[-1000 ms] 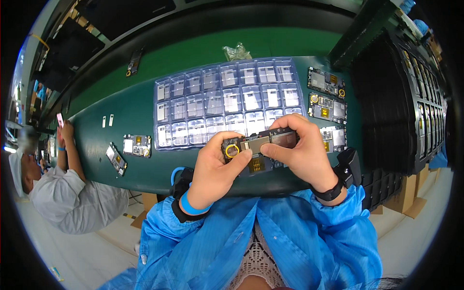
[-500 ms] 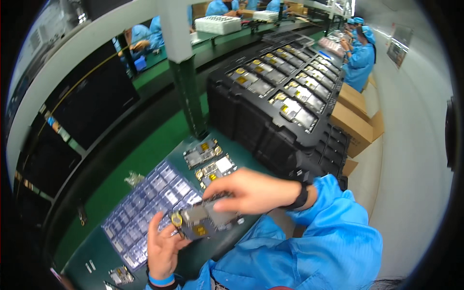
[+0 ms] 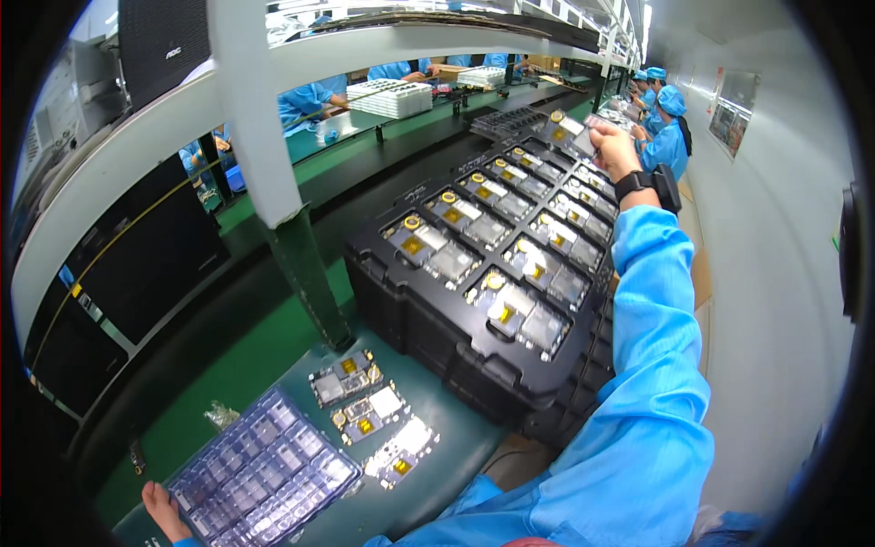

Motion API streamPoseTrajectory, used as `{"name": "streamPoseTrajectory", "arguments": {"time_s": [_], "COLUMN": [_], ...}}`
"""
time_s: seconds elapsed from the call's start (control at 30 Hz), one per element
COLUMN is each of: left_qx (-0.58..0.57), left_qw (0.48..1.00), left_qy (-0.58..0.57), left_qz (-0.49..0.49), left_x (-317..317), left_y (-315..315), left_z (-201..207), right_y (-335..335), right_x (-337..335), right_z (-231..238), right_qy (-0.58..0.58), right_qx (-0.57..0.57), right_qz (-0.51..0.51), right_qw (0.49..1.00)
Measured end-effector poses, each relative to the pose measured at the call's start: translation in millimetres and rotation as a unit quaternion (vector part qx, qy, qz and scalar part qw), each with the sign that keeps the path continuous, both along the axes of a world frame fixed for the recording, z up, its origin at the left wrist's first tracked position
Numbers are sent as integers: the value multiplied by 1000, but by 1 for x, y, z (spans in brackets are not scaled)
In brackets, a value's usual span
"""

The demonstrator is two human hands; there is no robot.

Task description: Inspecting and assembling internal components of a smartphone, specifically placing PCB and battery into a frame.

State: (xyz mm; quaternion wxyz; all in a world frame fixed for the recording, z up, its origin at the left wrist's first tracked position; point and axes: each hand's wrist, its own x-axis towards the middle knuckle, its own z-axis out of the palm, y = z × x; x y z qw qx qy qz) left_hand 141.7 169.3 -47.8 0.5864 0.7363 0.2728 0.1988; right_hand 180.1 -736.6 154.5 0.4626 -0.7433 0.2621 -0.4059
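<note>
My right hand [image 3: 615, 150] reaches over the far end of a black tray [image 3: 427, 290]. Its fingers are closed on the edge of a circuit board [image 3: 567, 130], raised above the tray. Rows of similar boards, with gold and silver patches, sit in the tray's pockets. At the lower left my left hand [image 3: 167, 512] is beside the corner of a clear plastic blister tray [image 3: 264, 474], its fingers apart; part of it is cut off by the dark rim. Three loose circuit boards lie on the green bench right of the blister tray, one of them the nearest board [image 3: 401, 453].
A green-footed white post [image 3: 305, 264] stands left of the black tray stack. A crumpled clear bag [image 3: 220, 416] lies behind the blister tray. White trays [image 3: 390, 98] stand across the line. Co-workers in blue [image 3: 670, 128] sit at the far right.
My right hand has gone from the blister tray to the black tray's far end. My left hand has left the board it held and moved left. The whole view has shifted.
</note>
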Motion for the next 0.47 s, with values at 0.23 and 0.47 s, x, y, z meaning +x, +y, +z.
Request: {"name": "streamPoseTrajectory", "arguments": {"time_s": [0.23, 0.47], "left_qx": [317, 257], "left_qw": [930, 957], "left_qy": [185, 138], "left_qz": [-28, 10], "left_x": [12, 13], "left_y": [56, 68], "left_z": [-80, -100], "right_y": [-103, -132], "right_x": [77, 104], "right_z": [-56, -77], "right_qy": [88, 202], "right_qx": [-66, -203], "right_qz": [-105, -131], "right_qw": [988, 949]}}
